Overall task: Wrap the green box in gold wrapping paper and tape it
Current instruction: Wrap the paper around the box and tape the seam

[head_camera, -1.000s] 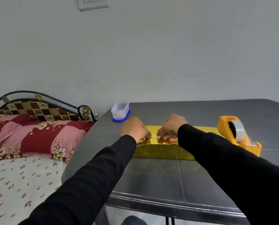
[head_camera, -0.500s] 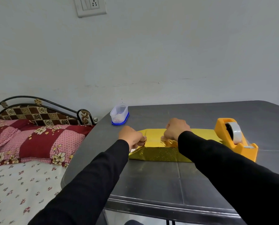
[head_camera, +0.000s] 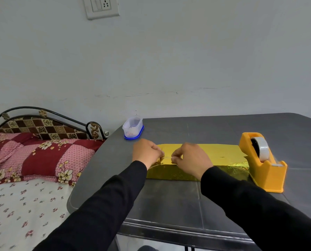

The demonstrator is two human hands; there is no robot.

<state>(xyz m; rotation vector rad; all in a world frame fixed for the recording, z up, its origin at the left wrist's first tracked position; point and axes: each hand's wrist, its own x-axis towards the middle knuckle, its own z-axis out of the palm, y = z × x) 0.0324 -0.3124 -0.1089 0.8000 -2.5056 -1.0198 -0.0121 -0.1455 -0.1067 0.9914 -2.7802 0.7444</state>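
Both hands pinch a short strip of clear tape [head_camera: 167, 157] stretched between them over the top of the box [head_camera: 201, 161]. Left hand [head_camera: 146, 154] curls its fingers down at the strip's left end; right hand [head_camera: 191, 159] curls thumb and fingers at its right end. Whether the strip already touches the paper cannot be told.

Gold paper [head_camera: 221, 153] covers the box wholly, so no green shows. It lies flat on the dark grey table [head_camera: 169, 201], long side running left to right, near the middle of the tabletop. Its right end sits just beside an orange tape dispenser [head_camera: 265, 165] holding a roll of clear tape.

Behind the left hand, near the table's far left corner, stands a small clear tub [head_camera: 133, 127] on a blue lid. Left of the table is a bed [head_camera: 15, 205] with a floral sheet and a red-and-pink patchwork pillow [head_camera: 42, 158]. Black sleeves cover both arms. A switch plate [head_camera: 102, 7] hangs on the pale wall.
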